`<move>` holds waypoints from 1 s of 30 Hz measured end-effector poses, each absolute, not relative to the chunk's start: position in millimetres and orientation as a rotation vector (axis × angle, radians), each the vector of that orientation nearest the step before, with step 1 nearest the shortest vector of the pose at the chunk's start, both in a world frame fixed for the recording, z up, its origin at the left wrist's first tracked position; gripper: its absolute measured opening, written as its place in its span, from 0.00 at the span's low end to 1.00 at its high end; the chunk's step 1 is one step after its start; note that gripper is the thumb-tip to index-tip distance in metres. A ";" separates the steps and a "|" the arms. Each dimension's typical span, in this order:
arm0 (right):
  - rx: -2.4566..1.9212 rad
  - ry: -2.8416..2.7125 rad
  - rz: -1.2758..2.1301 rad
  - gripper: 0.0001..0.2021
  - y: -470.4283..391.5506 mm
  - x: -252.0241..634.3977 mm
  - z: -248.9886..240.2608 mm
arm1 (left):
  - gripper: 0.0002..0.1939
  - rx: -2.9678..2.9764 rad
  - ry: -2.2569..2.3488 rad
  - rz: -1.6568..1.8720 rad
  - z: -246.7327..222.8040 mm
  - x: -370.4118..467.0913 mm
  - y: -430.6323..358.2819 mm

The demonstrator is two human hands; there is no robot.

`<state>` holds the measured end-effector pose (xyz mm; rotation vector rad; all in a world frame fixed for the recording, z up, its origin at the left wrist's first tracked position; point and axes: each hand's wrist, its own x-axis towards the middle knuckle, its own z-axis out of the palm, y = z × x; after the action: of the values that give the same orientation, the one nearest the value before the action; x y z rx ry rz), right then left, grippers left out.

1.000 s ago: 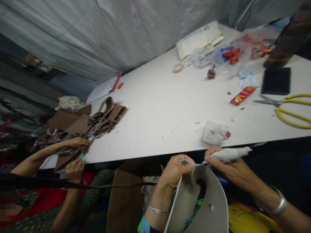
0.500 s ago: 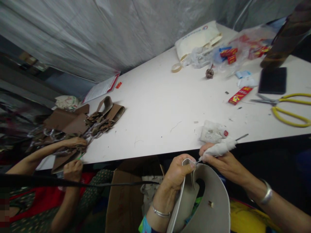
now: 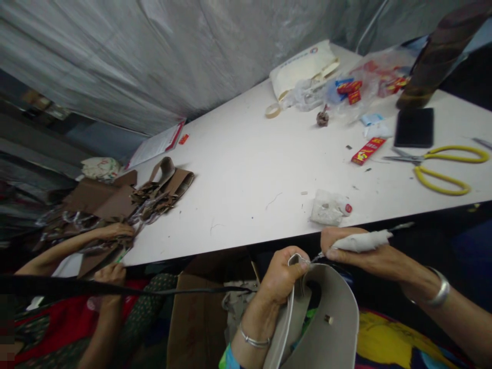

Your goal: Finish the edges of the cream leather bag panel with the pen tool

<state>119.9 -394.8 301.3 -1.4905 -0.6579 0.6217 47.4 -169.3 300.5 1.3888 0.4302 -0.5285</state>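
Observation:
My left hand [image 3: 280, 277] is closed in a pinch on the top edge of a pale grey leather-like bag piece [image 3: 340, 312], which curves open below the table edge. A small metal stud [image 3: 328, 319] shows on its surface. In my right hand [image 3: 371, 260] is an awl-like tool [image 3: 359, 242], its handle wrapped in white material, with thin metal sticking out at both ends. The end towards my left hand is at the rim of the bag piece, close to my left thumb. Whether it goes through the material I cannot tell.
On the white table [image 3: 230, 179] lie yellow-handled scissors [image 3: 418, 160], a small clear bag [image 3: 326, 209], a black phone [image 3: 414, 128] and a tape roll [image 3: 272, 110]. A co-worker's hands [image 3: 113, 230] handle brown pieces at left. A cardboard box [image 3: 192, 318] stands below.
My right hand and the tool have moved slightly right and down, and the handle lies flatter. My left hand keeps its pinch on the bag piece. The camera view has shifted a little.

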 end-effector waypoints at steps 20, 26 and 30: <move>-1.443 -0.010 -0.013 0.20 -390.3 68.8 319.4 | 0.25 1.385 0.594 0.508 414.4 -3.4 -91.7; -1.449 -0.053 0.015 0.19 -386.4 47.3 317.4 | 0.19 1.430 0.732 0.974 359.1 -8.5 -97.3; -1.501 -0.211 0.192 0.20 -387.5 33.1 304.1 | 0.15 1.455 0.806 0.946 310.6 -13.4 -114.0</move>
<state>33.1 -387.5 304.1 -1.5014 -0.2111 0.1916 -13.4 -114.0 310.6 1.4548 0.8059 0.9460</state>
